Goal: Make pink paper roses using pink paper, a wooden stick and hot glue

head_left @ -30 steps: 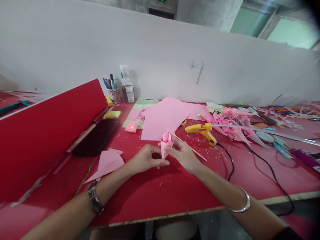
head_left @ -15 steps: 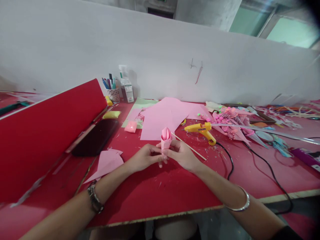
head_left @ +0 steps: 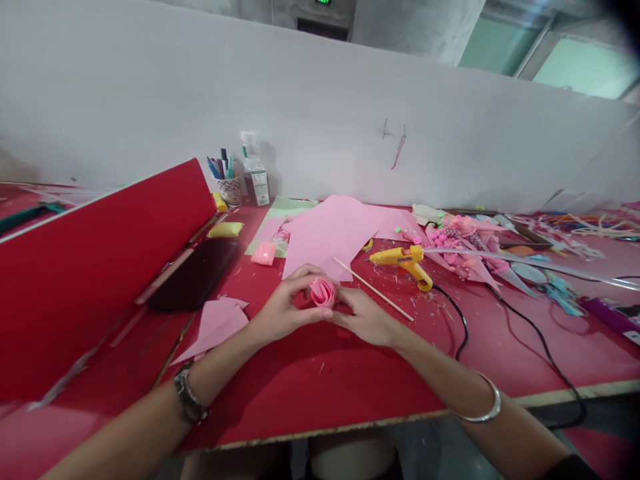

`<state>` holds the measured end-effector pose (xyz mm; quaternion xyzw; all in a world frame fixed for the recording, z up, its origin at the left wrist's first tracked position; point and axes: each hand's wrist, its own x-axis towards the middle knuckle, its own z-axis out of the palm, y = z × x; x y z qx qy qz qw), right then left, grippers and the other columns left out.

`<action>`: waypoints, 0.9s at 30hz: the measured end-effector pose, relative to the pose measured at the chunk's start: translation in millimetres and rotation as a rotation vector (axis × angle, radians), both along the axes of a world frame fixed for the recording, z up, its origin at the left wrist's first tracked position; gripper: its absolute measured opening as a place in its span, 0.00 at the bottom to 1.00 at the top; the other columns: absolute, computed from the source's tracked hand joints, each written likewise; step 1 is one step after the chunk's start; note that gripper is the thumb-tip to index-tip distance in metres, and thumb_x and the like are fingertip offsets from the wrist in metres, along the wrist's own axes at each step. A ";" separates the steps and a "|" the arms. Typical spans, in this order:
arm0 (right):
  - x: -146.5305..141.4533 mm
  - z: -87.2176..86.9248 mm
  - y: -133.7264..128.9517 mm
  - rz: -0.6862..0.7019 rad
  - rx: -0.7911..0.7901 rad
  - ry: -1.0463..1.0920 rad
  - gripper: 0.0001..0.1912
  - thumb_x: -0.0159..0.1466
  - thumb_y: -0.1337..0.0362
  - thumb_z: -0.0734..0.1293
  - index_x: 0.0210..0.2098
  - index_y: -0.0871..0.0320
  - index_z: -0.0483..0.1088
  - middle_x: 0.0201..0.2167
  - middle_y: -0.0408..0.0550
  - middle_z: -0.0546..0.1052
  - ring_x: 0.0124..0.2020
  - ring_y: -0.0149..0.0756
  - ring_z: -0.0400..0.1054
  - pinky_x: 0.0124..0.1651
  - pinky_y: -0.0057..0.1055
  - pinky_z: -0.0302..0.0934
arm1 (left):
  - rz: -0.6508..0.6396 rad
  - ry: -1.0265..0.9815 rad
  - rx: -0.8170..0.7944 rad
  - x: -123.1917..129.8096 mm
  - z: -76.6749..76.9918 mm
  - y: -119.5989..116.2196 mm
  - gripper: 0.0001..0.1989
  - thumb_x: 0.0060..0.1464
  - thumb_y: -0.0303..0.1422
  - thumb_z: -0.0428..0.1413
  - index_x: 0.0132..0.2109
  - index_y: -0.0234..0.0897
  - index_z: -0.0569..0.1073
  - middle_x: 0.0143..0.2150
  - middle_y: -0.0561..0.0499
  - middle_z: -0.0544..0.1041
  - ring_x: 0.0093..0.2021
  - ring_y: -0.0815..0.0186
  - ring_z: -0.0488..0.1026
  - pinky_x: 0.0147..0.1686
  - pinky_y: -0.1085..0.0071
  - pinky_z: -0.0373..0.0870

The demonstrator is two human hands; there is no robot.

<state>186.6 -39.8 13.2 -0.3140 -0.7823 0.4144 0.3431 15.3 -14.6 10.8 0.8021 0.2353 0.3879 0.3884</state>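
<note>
A rolled pink paper flower (head_left: 323, 293) is held above the red table, its spiral top facing the camera. My left hand (head_left: 287, 309) curls round its left side, the thumb along the near edge. On the right side my right hand (head_left: 365, 315) grips it, and the two thumbs meet in front. The lower part of the roll is hidden. A thin wooden stick (head_left: 375, 290) lies just beyond my right hand. Large pink paper sheets (head_left: 327, 233) lie behind my hands, and a cut pink piece (head_left: 220, 325) rests beside my left forearm.
A yellow glue gun (head_left: 405, 260) with a black cord lies to the right, before a pile of pink decorations (head_left: 463, 243). At left are a dark tablet (head_left: 195, 277) and a raised red board (head_left: 100, 267). A pen cup (head_left: 230, 191) and bottle (head_left: 257, 181) stand near the wall.
The rolled paper has tipped toward the camera, so its spiral top shows instead of its side. Both hands have closed round it, with the thumbs now together in front.
</note>
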 end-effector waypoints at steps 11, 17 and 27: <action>1.2 -8.0 2.8 -0.086 0.156 -0.210 0.11 0.58 0.62 0.62 0.38 0.62 0.67 0.37 0.51 0.73 0.37 0.38 0.66 0.41 0.32 0.58 | 0.006 0.010 0.062 5.1 1.4 -5.9 0.16 0.45 0.32 0.57 0.44 0.37 0.68 0.39 0.48 0.66 0.41 0.65 0.64 0.43 0.67 0.62; 3.0 -12.9 3.9 -0.096 0.247 -0.298 0.12 0.57 0.62 0.62 0.39 0.63 0.67 0.37 0.53 0.72 0.37 0.39 0.66 0.39 0.31 0.57 | -0.014 0.062 0.056 6.6 0.7 -9.0 0.11 0.46 0.32 0.57 0.40 0.38 0.70 0.37 0.50 0.63 0.40 0.66 0.64 0.41 0.69 0.63; 4.4 -19.8 5.0 -0.131 0.246 -0.356 0.03 0.53 0.71 0.64 0.26 0.61 0.70 0.26 0.46 0.72 0.26 0.32 0.65 0.29 0.25 0.55 | -0.043 0.167 0.165 11.2 3.3 -15.2 0.10 0.44 0.34 0.58 0.37 0.39 0.71 0.40 0.49 0.62 0.43 0.64 0.61 0.45 0.67 0.60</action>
